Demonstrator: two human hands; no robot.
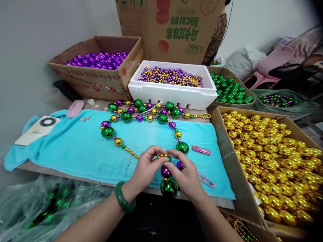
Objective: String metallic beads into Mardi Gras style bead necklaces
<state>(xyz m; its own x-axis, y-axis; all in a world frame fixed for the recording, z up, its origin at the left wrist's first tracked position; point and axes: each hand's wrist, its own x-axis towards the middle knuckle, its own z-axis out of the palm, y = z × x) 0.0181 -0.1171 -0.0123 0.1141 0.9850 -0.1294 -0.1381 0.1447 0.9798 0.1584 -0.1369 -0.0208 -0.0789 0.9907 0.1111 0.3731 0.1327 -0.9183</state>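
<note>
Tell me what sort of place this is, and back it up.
Likely a small bead-craft workshop, judging by the carton of loose purple beads, the bulk gold beads on the right, and the multicoloured bead strand laid out on a blue towel.

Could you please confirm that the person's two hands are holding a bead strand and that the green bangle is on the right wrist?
Not quite: the head view shows the green bangle on the left wrist. The left hand and right hand do hold a bead strand.
</note>
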